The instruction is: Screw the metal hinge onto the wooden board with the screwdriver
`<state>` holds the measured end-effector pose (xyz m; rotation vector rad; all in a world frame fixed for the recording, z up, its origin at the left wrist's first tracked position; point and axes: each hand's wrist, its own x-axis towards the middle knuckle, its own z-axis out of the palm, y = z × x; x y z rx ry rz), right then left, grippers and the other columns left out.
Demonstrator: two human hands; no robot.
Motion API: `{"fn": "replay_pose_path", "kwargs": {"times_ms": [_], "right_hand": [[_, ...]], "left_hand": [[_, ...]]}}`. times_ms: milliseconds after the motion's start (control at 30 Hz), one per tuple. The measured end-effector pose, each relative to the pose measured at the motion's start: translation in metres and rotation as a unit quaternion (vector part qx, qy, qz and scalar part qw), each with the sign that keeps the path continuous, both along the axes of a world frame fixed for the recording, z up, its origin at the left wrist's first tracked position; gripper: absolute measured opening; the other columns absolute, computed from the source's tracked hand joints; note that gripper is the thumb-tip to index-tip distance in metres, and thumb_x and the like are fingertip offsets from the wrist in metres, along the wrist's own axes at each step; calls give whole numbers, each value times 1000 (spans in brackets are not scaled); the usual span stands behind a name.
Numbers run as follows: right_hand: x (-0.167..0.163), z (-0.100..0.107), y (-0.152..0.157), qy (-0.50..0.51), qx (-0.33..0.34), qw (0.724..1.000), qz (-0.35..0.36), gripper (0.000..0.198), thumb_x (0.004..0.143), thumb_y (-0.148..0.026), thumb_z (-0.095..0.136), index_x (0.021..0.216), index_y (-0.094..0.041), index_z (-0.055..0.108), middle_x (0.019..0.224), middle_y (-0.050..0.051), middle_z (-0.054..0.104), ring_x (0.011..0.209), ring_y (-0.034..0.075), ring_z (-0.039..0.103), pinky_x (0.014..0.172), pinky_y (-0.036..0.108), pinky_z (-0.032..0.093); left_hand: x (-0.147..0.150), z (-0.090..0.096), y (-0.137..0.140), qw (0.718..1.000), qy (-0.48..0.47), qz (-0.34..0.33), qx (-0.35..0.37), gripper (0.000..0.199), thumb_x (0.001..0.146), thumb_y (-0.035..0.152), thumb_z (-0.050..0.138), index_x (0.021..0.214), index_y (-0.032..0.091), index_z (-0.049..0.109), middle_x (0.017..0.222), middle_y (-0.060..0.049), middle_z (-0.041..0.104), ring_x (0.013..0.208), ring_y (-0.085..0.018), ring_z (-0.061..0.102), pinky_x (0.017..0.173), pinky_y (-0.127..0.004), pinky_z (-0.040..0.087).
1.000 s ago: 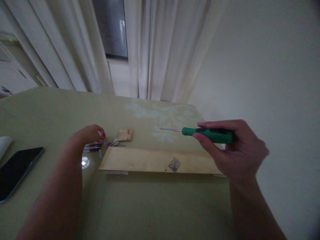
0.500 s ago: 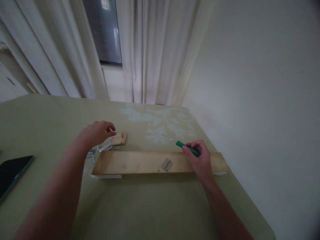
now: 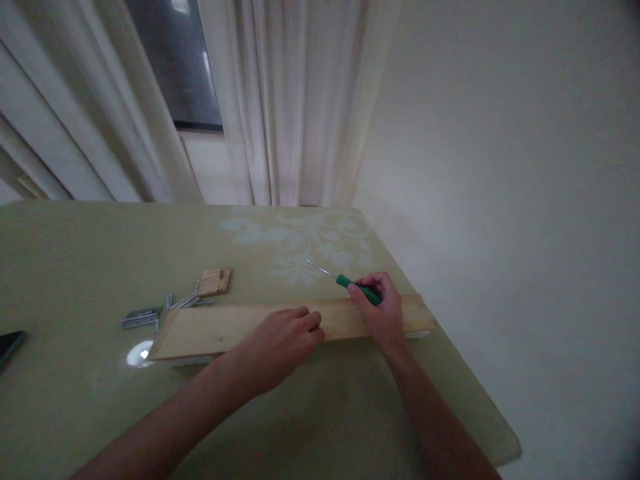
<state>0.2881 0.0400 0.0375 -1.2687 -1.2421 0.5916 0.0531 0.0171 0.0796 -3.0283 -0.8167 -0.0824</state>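
A green-handled screwdriver (image 3: 344, 281) rests in my right hand (image 3: 385, 317), its shaft pointing up and left above the wooden board (image 3: 200, 330). My left hand (image 3: 287, 343) is over the middle of that board with its fingers curled together. Whatever those fingers pinch is hidden, and the small metal hinge seen there earlier is covered by the hand. The board lies lengthwise on the table, raised on pale supports (image 3: 420, 335) near its ends.
Beyond the board's left end lie several long screws (image 3: 187, 300), a stack of metal hinges (image 3: 141, 317) and a small wooden block (image 3: 215, 281). A dark flat device (image 3: 10, 345) shows at the left edge. A wall (image 3: 500, 200) borders the table's right side.
My left hand has moved from the wooden block and screws rightward to the board's middle, covering the hinge. The right hand still holds the screwdriver. The view has shifted slightly right.
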Motion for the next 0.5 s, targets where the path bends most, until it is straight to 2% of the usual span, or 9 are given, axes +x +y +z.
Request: {"fn": "replay_pose_path", "kwargs": {"times_ms": [100,167,267,367,400,500], "right_hand": [[1,-4,2,0,-1,1000,-2,33,84,-47,82,94,-24,60,92,2,72,87,21,70,80,35,56],[2,-5,3,-2,-2,1000,-3,33,84,-47,82,94,-25,60,94,3,72,88,21,69,81,36,55],[3,-6,3,-9,-1,1000,-10,31,84,-45,80,94,-25,59,98,3,72,90,21,68,84,37,54],[3,-7,4,-14,-3,1000,-8,29,84,-44,80,94,-26,59,98,3,72,89,21,67,84,38,53],[3,-7,4,-15,-5,1000,-7,29,84,-44,79,93,-25,59,98,3,72,89,22,67,84,38,53],[3,-8,4,-19,-11,1000,-7,30,83,-45,80,94,-25,61,99,4,72,91,23,67,86,39,52]], "left_hand": [[-3,17,-4,1000,2,2,-3,11,95,10,69,98,20,71,98,-5,73,93,-25,70,83,-37,55],[-12,30,1,999,-15,26,-23,11,100,14,65,99,22,73,97,-3,75,93,-23,71,84,-36,53],[-50,45,27,987,-52,137,-59,18,104,23,61,105,27,78,103,-1,80,96,-21,73,85,-32,51],[-115,46,65,941,-54,329,-63,19,101,32,63,105,29,82,97,-2,81,90,-23,73,82,-31,50],[-140,43,76,925,-48,371,-60,22,101,31,61,104,27,82,98,-3,81,90,-24,73,83,-32,50],[-207,23,98,853,-49,519,-10,26,97,30,60,99,21,84,92,-11,78,90,-31,70,89,-49,53]]}}
